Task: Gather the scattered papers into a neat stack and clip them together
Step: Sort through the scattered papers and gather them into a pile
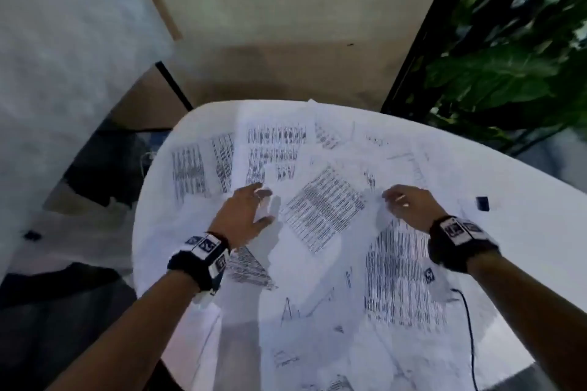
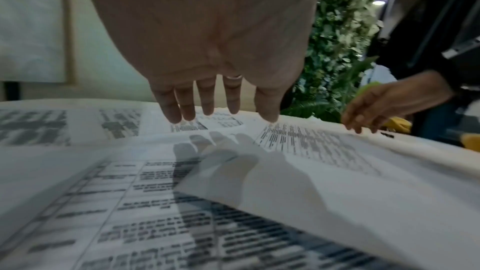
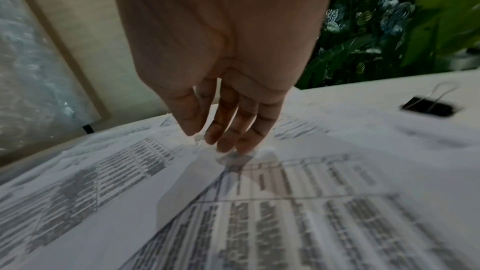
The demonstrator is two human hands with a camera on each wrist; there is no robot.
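Both hands, left hand (image 1: 243, 216) and right hand (image 1: 409, 206), hover spread and empty over printed papers (image 1: 324, 209) scattered overlapping across the white tabletop (image 1: 524, 200), binder clip (image 1: 482, 203) far right; a hasty sweep risks creasing sheets or pushing near-edge ones off.

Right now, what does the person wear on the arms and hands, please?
Both forearms are bare, with no sleeves. Each wrist carries a black band with a white block printed with square black markers; the right one is similar. A thin black cable runs near the right wrist. The left hand has a ring on one finger; the right hand shows something pale on a finger.
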